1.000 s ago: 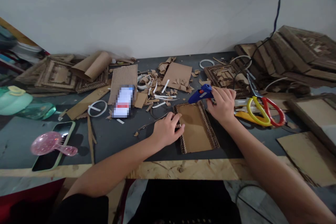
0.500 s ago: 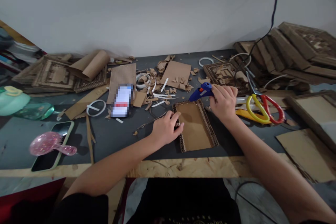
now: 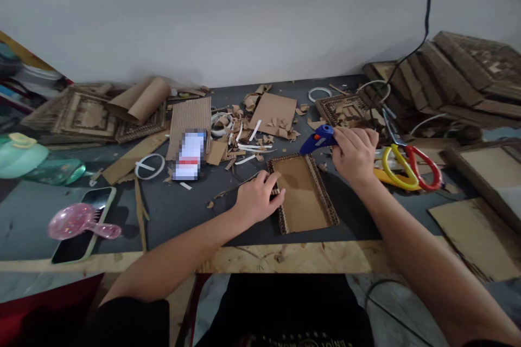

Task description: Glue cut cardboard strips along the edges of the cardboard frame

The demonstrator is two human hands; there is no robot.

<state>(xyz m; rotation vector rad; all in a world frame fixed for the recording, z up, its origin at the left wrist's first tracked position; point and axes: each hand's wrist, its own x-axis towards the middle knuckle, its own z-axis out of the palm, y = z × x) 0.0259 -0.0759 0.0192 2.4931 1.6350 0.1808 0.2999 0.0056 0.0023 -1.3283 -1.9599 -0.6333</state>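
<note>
A small rectangular cardboard frame (image 3: 303,195) with a corrugated border lies on the dark table in front of me. My left hand (image 3: 258,198) presses a thin corrugated strip against the frame's left edge. My right hand (image 3: 355,154) grips a blue glue gun (image 3: 316,140), its nozzle pointing left, a little above and to the right of the frame's far corner.
Yellow and red scissors (image 3: 407,168) lie right of the glue gun. Cardboard scraps (image 3: 260,130), a phone (image 3: 189,155), a tape ring (image 3: 150,166), a pink brush (image 3: 79,225) on another phone, and stacked cardboard frames (image 3: 456,81) crowd the table. A plywood edge (image 3: 285,257) runs along the front.
My right hand has drawn the glue gun to the right and slightly away from the frame's top edge. My left hand stays on the frame's left side.
</note>
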